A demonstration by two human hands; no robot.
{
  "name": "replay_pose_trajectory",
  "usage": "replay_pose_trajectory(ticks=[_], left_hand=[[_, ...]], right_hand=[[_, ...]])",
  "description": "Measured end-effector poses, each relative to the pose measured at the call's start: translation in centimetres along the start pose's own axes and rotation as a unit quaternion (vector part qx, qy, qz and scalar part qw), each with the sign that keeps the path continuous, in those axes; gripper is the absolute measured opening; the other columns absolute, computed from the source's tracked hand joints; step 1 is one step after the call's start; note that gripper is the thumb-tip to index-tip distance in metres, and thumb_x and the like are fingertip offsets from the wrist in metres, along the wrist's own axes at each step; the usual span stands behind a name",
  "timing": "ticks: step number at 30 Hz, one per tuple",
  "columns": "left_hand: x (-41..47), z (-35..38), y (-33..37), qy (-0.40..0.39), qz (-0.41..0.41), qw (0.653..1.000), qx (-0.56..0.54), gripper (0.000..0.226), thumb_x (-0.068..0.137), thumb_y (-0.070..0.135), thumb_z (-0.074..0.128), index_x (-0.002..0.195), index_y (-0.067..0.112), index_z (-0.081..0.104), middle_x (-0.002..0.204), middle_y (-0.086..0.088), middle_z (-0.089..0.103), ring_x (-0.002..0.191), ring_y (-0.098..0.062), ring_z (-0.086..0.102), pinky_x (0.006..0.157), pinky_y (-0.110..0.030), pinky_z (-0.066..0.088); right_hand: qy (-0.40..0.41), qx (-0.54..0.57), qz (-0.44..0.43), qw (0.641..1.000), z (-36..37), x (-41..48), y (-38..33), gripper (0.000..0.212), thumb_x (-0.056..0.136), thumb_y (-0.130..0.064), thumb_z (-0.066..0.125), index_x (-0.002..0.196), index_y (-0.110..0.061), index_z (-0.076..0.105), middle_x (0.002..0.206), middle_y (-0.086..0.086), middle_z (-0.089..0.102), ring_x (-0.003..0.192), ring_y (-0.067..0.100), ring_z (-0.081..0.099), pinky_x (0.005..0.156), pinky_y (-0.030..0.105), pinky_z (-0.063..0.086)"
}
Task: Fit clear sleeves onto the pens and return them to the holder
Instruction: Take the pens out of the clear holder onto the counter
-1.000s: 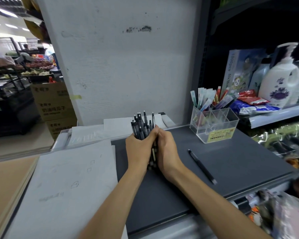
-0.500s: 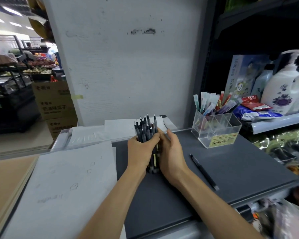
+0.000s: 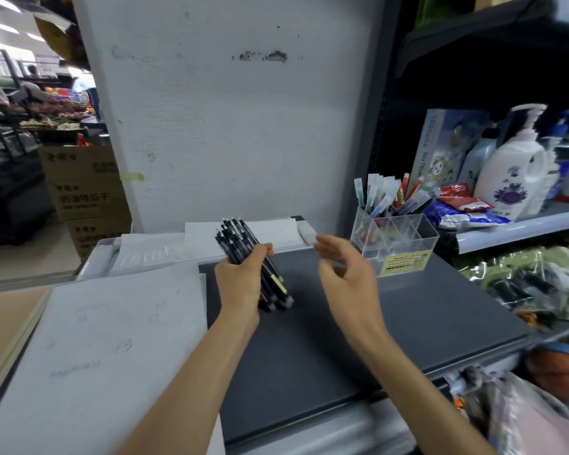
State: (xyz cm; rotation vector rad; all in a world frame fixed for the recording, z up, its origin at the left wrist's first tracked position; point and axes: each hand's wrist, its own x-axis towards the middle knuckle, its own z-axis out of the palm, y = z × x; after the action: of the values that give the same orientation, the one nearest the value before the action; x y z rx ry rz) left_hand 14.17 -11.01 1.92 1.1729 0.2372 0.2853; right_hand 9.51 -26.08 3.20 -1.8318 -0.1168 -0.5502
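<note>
Pens (image 3: pixel 235 239): dark-barrelled bundle, held together in one fist; tops fan out above the fist, lower ends stick out below it, over the counter.
Bundle attitude: tilted, tops leaning away and to the left; cannot tell whether the lower ends touch the counter.
Left grip (image 3: pixel 243 280): fingers and thumb wrapped round the middle of the bundle, holding all of it.
Right grip (image 3: pixel 349 277): wide, fingers spread and loosely bent, thumb apart from them, palm turned toward the bundle; well clear of the pens; outline blurred.
Holder (image 3: pixel 408 239): clear box with compartments, standing on the far right part of the counter, just behind the right grip; yellow label (image 3: pixel 404 262) on its front wall.
Holder contents: pale and coloured sticks (image 3: pixel 381 198) standing in the rear left compartments; too small to tell what kind.
Counter (image 3: pixel 342 339): dark grey flat top under both forearms.
Paper sheets (image 3: pixel 112 339): white, faint pencil sketches, lying on the left side and touching the dark top's edge.
Wall (image 3: pixel 243 126): white, scuffed, directly behind the counter.
Shelf (image 3: pixel 519 228): to the right, carrying a white pump bottle (image 3: pixel 516 165) and a printed box (image 3: pixel 440 149).
</note>
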Motion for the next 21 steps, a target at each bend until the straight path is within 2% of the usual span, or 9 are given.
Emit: replay_pose_trajectory(ticks=[1,3,5,7,10,13,16,20,21], left_hand=[[0.0,0.1,-0.1,-0.004,0.017,1.000,0.011,0.012,0.081,0.019,0.078,0.084,0.007,0.079,0.085,-0.008,0.080,0.071,-0.032,0.072,0.064,-0.039,0.056],[-0.3,0.3,-0.1,-0.015,0.059,0.997,0.039,0.013,0.079,0.020,0.077,0.085,0.009,0.078,0.083,-0.004,0.081,0.068,-0.024,0.073,0.054,-0.030,0.057],[-0.6,0.6,-0.2,-0.023,0.096,0.993,0.072,0.013,0.075,0.019,0.077,0.083,0.009,0.075,0.077,-0.003,0.079,0.062,-0.023,0.072,0.043,-0.027,0.053],[-0.7,0.9,-0.3,-0.027,0.116,0.988,0.095,0.007,0.078,0.010,0.076,0.080,0.009,0.070,0.072,-0.004,0.077,0.063,-0.021,0.073,0.046,-0.027,0.051],[-1.0,1.1,-0.5,-0.056,0.145,0.981,0.118,0.011,0.081,0.002,0.074,0.086,0.003,0.064,0.069,-0.007,0.073,0.062,-0.014,0.072,0.056,-0.020,0.054],[-1.4,1.2,-0.8,-0.106,0.155,0.973,0.137,0.018,0.080,0.015,0.075,0.085,0.010,0.059,0.070,-0.009,0.068,0.060,-0.016,0.070,0.057,-0.029,0.058],[-1.2,1.2,-1.1,-0.144,0.144,0.963,0.177,0.031,0.076,0.027,0.081,0.084,0.013,0.055,0.076,-0.018,0.064,0.061,-0.020,0.063,0.059,-0.039,0.057],[-1.2,1.4,-1.2,-0.167,0.145,0.940,0.258,0.041,0.072,0.038,0.092,0.090,0.020,0.060,0.074,0.001,0.067,0.063,-0.013,0.063,0.060,-0.035,0.059],[-1.3,1.4,-1.2,-0.172,0.144,0.939,0.261,0.039,0.073,0.040,0.092,0.089,0.021,0.062,0.071,0.003,0.068,0.060,-0.012,0.063,0.056,-0.034,0.058]], right_hand=[[0.025,-0.087,-0.039,0.995,-1.3,-0.3,0.0,0.038,0.099,-0.008,0.060,0.131,-0.028,0.067,0.113,-0.020,0.067,0.102,-0.002,0.064,0.086,0.016,0.054],[0.051,-0.250,-0.077,0.964,-3.8,-0.9,0.3,0.033,0.096,-0.020,0.067,0.128,-0.027,0.067,0.108,-0.016,0.062,0.092,0.003,0.059,0.079,0.027,0.053],[0.031,-0.358,-0.033,0.933,-5.8,-1.7,0.6,0.033,0.094,-0.037,0.071,0.125,-0.027,0.067,0.112,-0.011,0.062,0.094,0.008,0.059,0.079,0.033,0.052],[-0.025,-0.456,0.014,0.890,-6.8,-2.8,1.1,0.035,0.094,-0.050,0.069,0.121,-0.027,0.068,0.118,-0.007,0.063,0.107,0.016,0.061,0.080,0.034,0.052],[-0.065,-0.552,0.015,0.831,-6.9,-3.9,1.7,0.026,0.101,-0.049,0.056,0.104,-0.026,0.068,0.110,-0.007,0.060,0.108,0.018,0.057,0.075,0.033,0.049],[-0.074,-0.589,0.004,0.805,-6.3,-3.9,1.7,0.021,0.107,-0.036,0.047,0.103,-0.024,0.064,0.108,-0.005,0.059,0.103,0.019,0.057,0.071,0.031,0.042],[-0.072,-0.564,0.028,0.822,-5.7,-2.9,1.5,0.020,0.108,-0.033,0.046,0.104,-0.022,0.062,0.107,-0.004,0.059,0.103,0.022,0.058,0.069,0.034,0.040],[-0.046,-0.426,0.028,0.903,-4.9,-1.8,1.4,0.016,0.105,-0.033,0.056,0.100,-0.022,0.067,0.098,-0.004,0.064,0.093,0.022,0.063,0.072,0.037,0.050],[-0.035,-0.373,0.030,0.927,-4.5,-1.7,1.5,0.013,0.103,-0.032,0.060,0.100,-0.023,0.069,0.096,-0.007,0.068,0.091,0.019,0.065,0.073,0.037,0.052]])
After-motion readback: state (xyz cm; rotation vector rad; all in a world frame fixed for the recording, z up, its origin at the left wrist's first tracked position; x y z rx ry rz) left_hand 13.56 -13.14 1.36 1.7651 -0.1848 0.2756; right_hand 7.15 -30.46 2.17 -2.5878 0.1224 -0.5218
